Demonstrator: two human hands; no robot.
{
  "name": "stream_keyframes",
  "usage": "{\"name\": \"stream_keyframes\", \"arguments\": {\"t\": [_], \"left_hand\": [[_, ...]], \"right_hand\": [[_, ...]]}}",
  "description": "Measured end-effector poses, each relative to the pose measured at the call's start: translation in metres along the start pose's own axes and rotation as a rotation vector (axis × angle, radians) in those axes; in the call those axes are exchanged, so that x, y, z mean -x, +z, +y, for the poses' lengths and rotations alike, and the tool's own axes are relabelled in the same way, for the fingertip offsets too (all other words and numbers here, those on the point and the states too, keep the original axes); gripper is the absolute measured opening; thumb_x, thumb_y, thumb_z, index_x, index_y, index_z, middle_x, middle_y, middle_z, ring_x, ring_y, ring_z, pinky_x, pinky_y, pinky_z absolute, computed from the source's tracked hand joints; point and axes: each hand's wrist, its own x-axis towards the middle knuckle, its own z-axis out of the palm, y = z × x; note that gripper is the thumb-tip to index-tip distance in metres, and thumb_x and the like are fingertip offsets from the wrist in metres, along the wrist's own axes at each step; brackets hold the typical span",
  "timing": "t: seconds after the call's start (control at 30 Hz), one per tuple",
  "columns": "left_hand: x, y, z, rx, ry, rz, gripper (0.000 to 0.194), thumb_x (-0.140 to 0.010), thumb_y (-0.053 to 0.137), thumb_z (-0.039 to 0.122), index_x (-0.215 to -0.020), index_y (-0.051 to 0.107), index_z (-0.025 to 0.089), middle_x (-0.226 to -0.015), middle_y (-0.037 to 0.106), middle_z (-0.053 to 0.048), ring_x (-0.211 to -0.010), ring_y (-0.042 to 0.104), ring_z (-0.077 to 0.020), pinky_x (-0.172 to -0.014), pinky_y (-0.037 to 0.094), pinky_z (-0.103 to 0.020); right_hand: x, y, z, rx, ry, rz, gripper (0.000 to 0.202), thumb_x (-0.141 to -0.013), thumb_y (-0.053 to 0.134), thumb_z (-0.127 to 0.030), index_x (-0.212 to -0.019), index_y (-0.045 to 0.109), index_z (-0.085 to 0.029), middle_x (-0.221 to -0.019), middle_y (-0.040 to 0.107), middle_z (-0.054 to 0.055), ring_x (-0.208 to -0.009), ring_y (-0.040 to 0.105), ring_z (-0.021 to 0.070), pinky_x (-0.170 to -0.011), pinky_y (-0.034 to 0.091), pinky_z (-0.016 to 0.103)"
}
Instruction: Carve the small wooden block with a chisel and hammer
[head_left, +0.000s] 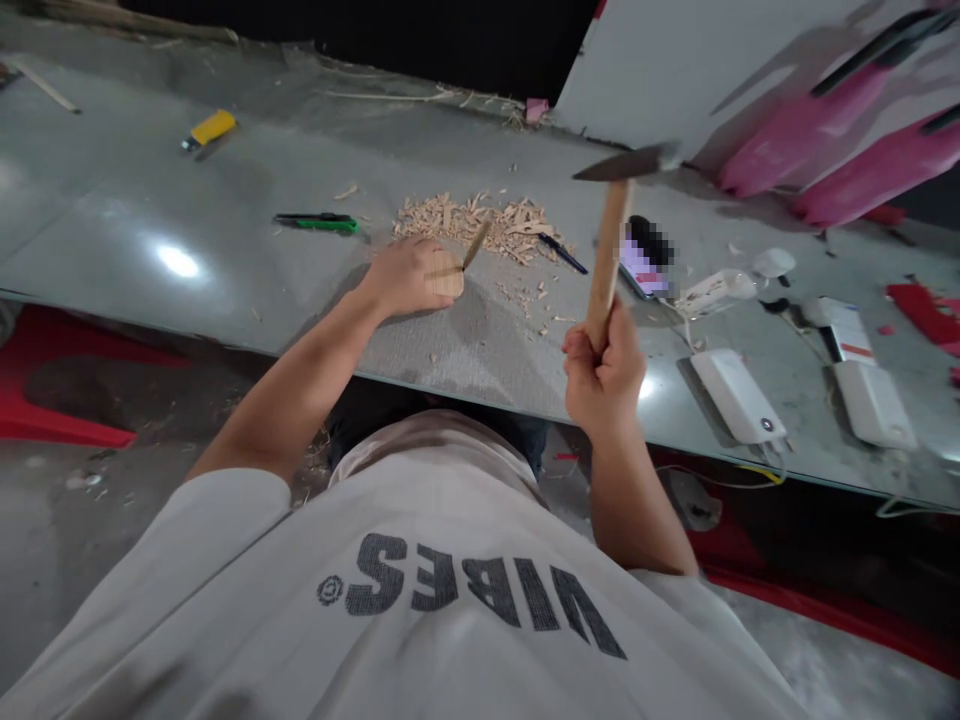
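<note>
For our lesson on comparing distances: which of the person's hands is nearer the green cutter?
Left. The left hand, holding a wooden block, is just right of the green cutter; the right hand, gripping a hammer, is much farther right.

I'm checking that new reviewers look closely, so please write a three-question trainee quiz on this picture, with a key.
1. Multiple choice: what does the right hand grip? A) the pen; B) the hammer; C) the phone.
2. True or false: in the picture, the green tool lies to the left of the wood chips.
3. Short answer: what does the left hand hold?

Key:
1. B
2. True
3. A rounded wooden piece
</note>
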Motion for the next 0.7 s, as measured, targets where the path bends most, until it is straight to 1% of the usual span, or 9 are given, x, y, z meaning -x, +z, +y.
{"name": "stream_keyframes", "arguments": {"t": [0.07, 0.13, 0.17, 0.27, 0.3, 0.37, 0.47, 0.53, 0.7], "left_hand": [[0.0, 0.0, 0.0, 0.004, 0.006, 0.015, 0.086, -0.085, 0.092, 0.055, -0.161, 0.069, 0.024, -0.164, 0.069, -0.019, -0.158, 0.06, -0.0497, -0.138, 0.047, -0.062], [-0.001, 0.001, 0.0, 0.009, 0.016, 0.026, 0.082, -0.083, 0.094, 0.055, -0.156, 0.073, 0.024, -0.159, 0.072, -0.018, -0.156, 0.062, -0.0504, -0.137, 0.048, -0.063], [-0.002, 0.001, 0.0, 0.014, 0.018, 0.029, 0.08, -0.083, 0.095, 0.055, -0.153, 0.074, 0.024, -0.158, 0.073, -0.018, -0.155, 0.063, -0.0503, -0.137, 0.049, -0.063], [-0.002, 0.003, 0.0, 0.04, -0.006, 0.045, 0.077, -0.082, 0.1, 0.054, -0.147, 0.076, 0.021, -0.154, 0.075, -0.017, -0.149, 0.067, -0.0486, -0.133, 0.054, -0.061], [-0.002, 0.003, 0.0, 0.049, -0.012, 0.048, 0.076, -0.082, 0.1, 0.053, -0.147, 0.076, 0.021, -0.155, 0.075, -0.017, -0.148, 0.067, -0.0475, -0.133, 0.055, -0.06], [-0.001, 0.003, 0.001, 0.06, -0.003, 0.054, 0.075, -0.084, 0.1, 0.052, -0.148, 0.075, 0.02, -0.156, 0.075, -0.017, -0.148, 0.067, -0.0459, -0.134, 0.054, -0.058], [-0.001, 0.004, 0.0, 0.062, 0.024, 0.056, 0.075, -0.084, 0.1, 0.052, -0.15, 0.076, 0.022, -0.155, 0.075, -0.018, -0.15, 0.067, -0.0456, -0.134, 0.054, -0.057], [-0.001, 0.006, 0.0, 0.053, 0.02, 0.085, 0.078, -0.083, 0.1, 0.05, -0.151, 0.076, 0.02, -0.155, 0.075, -0.02, -0.148, 0.069, -0.0456, -0.132, 0.056, -0.057], [-0.004, 0.01, -0.002, 0.054, 0.043, 0.136, 0.077, -0.078, 0.103, 0.046, -0.146, 0.078, 0.022, -0.152, 0.077, -0.019, -0.147, 0.07, -0.0447, -0.133, 0.056, -0.057]], "right_hand": [[-0.007, -0.006, -0.013, 0.021, -0.01, -0.016, 0.062, -0.116, 0.06, -0.057, -0.175, 0.055, -0.037, -0.106, 0.074, 0.006, -0.073, 0.056, 0.016, -0.07, 0.054, 0.034], [-0.013, -0.006, -0.021, 0.032, -0.011, 0.009, 0.065, -0.116, 0.059, -0.055, -0.177, 0.054, -0.036, -0.107, 0.074, 0.006, -0.074, 0.057, 0.0159, -0.071, 0.054, 0.034], [-0.015, -0.004, -0.022, 0.045, -0.004, -0.019, 0.064, -0.115, 0.059, -0.053, -0.176, 0.055, -0.034, -0.106, 0.074, 0.005, -0.074, 0.058, 0.0161, -0.071, 0.054, 0.034], [-0.018, 0.002, -0.022, 0.095, 0.03, -0.245, 0.056, -0.111, 0.063, -0.047, -0.163, 0.067, -0.027, -0.098, 0.074, 0.005, -0.078, 0.061, 0.0168, -0.073, 0.054, 0.033], [-0.018, 0.003, -0.021, 0.1, 0.038, -0.287, 0.054, -0.11, 0.064, -0.046, -0.16, 0.069, -0.026, -0.096, 0.073, 0.005, -0.078, 0.061, 0.0169, -0.073, 0.054, 0.033], [-0.016, 0.004, -0.022, 0.088, 0.034, -0.23, 0.054, -0.112, 0.061, -0.047, -0.162, 0.066, -0.028, -0.097, 0.072, 0.006, -0.076, 0.059, 0.0169, -0.072, 0.055, 0.034], [-0.016, 0.001, -0.029, 0.086, -0.018, -0.036, 0.063, -0.117, 0.052, -0.052, -0.176, 0.052, -0.032, -0.105, 0.073, 0.008, -0.076, 0.062, 0.0183, -0.074, 0.059, 0.037], [-0.021, -0.002, -0.035, 0.148, -0.046, -0.026, 0.066, -0.118, 0.048, -0.052, -0.18, 0.048, -0.029, -0.108, 0.074, 0.01, -0.08, 0.064, 0.02, -0.076, 0.06, 0.038], [-0.038, -0.008, -0.041, 0.342, -0.065, -0.307, 0.056, -0.112, 0.055, -0.038, -0.164, 0.063, -0.021, -0.101, 0.075, 0.01, -0.08, 0.064, 0.0204, -0.073, 0.053, 0.035]]}}
